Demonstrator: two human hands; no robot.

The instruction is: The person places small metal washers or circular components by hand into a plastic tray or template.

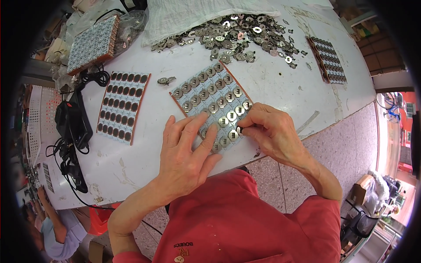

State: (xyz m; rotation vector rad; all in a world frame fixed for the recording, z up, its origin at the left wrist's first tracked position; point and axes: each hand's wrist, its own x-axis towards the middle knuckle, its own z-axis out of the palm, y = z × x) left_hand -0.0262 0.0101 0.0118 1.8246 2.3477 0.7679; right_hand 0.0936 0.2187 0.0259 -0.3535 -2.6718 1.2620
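Note:
A circuit board panel [221,103] lies tilted on the table in front of me, with rows of round silver metal clips on its pale blue face and reddish-brown strips along two sides. My left hand [186,151] rests flat over its near left part, fingers spread, fingertips touching the clips. At the panel's near right edge, my right hand [274,133] is closed in a pinch. Something small and dark shows at its fingertips, mostly hidden by them. Beyond the panel spreads a heap of loose metal clips [245,37], and a few clips [166,80] lie apart to the left.
Another panel with dark round spots [123,105] lies left; a stack of panels [93,44] stands behind it. More panels [329,60] lie far right. A white sack [188,17] borders the heap. A black device with cables [72,118] sits at left. Another person [63,232] is lower left.

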